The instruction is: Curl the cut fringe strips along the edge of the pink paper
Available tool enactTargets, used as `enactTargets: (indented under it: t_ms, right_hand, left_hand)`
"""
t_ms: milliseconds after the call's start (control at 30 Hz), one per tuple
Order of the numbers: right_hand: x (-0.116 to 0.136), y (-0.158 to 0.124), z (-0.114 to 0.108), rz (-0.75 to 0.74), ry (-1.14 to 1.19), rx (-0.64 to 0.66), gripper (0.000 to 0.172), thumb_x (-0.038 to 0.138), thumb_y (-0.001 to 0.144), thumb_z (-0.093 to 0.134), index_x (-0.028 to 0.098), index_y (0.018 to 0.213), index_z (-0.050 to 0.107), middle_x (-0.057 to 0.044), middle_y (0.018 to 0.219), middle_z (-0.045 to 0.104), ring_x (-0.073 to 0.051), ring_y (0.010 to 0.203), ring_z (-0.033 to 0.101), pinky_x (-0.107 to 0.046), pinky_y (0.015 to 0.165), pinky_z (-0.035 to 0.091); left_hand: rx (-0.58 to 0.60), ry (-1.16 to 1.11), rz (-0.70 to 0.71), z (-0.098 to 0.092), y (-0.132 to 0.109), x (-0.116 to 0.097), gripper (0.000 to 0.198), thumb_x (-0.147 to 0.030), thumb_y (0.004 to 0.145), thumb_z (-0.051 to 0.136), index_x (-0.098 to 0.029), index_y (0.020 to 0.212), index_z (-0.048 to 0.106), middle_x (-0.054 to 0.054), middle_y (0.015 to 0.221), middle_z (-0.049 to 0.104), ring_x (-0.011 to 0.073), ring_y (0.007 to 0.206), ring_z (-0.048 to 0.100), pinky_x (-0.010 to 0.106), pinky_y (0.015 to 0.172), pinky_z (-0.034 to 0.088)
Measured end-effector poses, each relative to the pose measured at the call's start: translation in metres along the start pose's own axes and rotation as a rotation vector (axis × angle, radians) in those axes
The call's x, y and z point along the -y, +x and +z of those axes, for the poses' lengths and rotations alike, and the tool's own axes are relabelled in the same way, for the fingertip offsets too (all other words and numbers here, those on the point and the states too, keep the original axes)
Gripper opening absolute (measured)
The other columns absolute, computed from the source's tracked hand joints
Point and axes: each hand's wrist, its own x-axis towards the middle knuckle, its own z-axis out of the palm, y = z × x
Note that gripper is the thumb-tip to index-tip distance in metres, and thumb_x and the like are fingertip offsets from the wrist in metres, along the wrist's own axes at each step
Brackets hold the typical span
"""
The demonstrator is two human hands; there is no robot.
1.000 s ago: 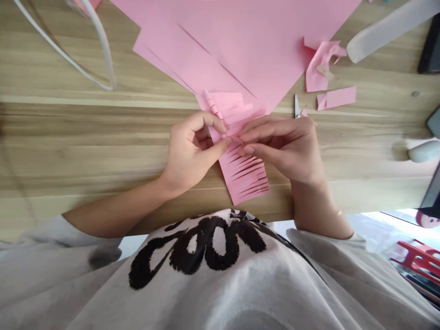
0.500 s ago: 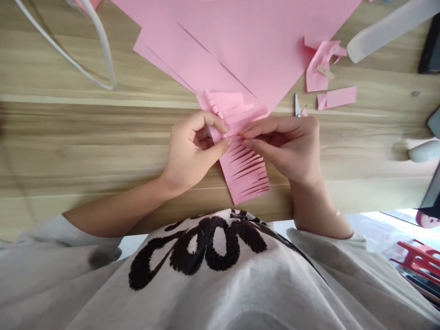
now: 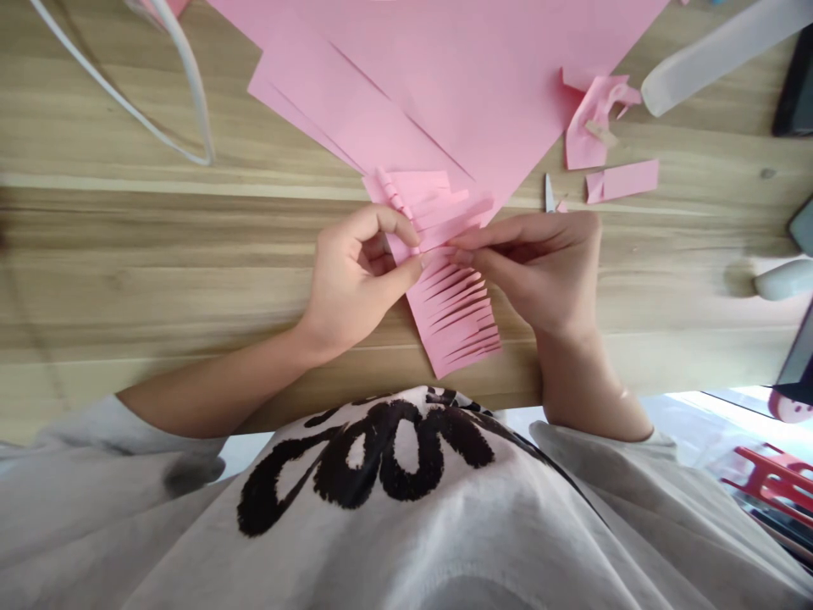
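A pink fringed paper strip [image 3: 448, 326] lies slanted on the table in front of me, its right side cut into many narrow tabs. Toward its far end, several tabs are curled or folded back along the left edge. My left hand [image 3: 346, 275] pinches the strip's left edge between thumb and index finger. Just to the right, my right hand [image 3: 546, 267] has thumb and index finger closed on one narrow tab of the same strip. The fingertips of both hands are close together but apart, and they hide part of the strip.
Large pink paper sheets [image 3: 495, 85] spread behind the strip. Pink scraps [image 3: 588, 127] and a small pink rectangle [image 3: 626, 180] lie to the right, near a pointed metal blade tip [image 3: 550, 193]. A white cable [image 3: 194, 85] loops at upper left; a translucent whitish object [image 3: 717, 59] lies upper right.
My right hand has shifted slightly to the right, its fingertips sliding outward along the tab. My left hand keeps its pinch in the same place.
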Motion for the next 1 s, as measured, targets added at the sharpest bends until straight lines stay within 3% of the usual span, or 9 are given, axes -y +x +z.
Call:
enactTargets:
  t_ms: [400, 667, 800, 1000]
  right_hand:
    - [0.0010, 0.0013, 0.0002, 0.008, 0.014, -0.017, 0.020, 0.008, 0.074, 0.081, 0.027, 0.080, 0.084, 0.004, 0.078, 0.081, -0.016, 0.072, 0.076, -0.031, 0.069, 0.065]
    - [0.0049, 0.0022, 0.0000, 0.041, 0.065, -0.006, 0.023, 0.002, 0.067, 0.082, 0.025, 0.071, 0.081, 0.004, 0.071, 0.079, -0.013, 0.067, 0.072, -0.026, 0.062, 0.059]
    - [0.0044, 0.0024, 0.0001, 0.042, 0.084, 0.023, 0.022, 0.003, 0.064, 0.085, 0.024, 0.066, 0.079, 0.004, 0.068, 0.077, -0.011, 0.064, 0.068, -0.024, 0.058, 0.055]
    - [0.0003, 0.0022, -0.0003, 0.019, 0.035, 0.005, 0.018, 0.006, 0.072, 0.081, 0.024, 0.076, 0.081, 0.003, 0.077, 0.080, -0.016, 0.073, 0.075, -0.030, 0.068, 0.064]
  left_hand:
    - [-0.013, -0.010, -0.005, 0.0021, -0.0001, -0.0003, 0.019, -0.025, 0.075, 0.086, -0.023, 0.082, 0.069, 0.000, 0.079, 0.067, 0.0104, 0.065, 0.056, 0.025, 0.052, 0.046]
    - [0.045, -0.027, -0.012, 0.0021, -0.0020, -0.0022, 0.018, -0.028, 0.077, 0.086, -0.023, 0.083, 0.069, 0.000, 0.077, 0.066, 0.0107, 0.064, 0.056, 0.025, 0.051, 0.044]
    - [0.074, -0.017, 0.020, 0.0025, -0.0025, -0.0042, 0.016, -0.021, 0.077, 0.084, -0.022, 0.082, 0.069, 0.000, 0.077, 0.067, 0.0083, 0.059, 0.052, 0.022, 0.047, 0.040]
    - [0.056, -0.039, 0.036, 0.0022, -0.0017, -0.0029, 0.016, -0.021, 0.079, 0.083, -0.021, 0.083, 0.068, 0.000, 0.080, 0.068, 0.0078, 0.061, 0.055, 0.021, 0.050, 0.046]
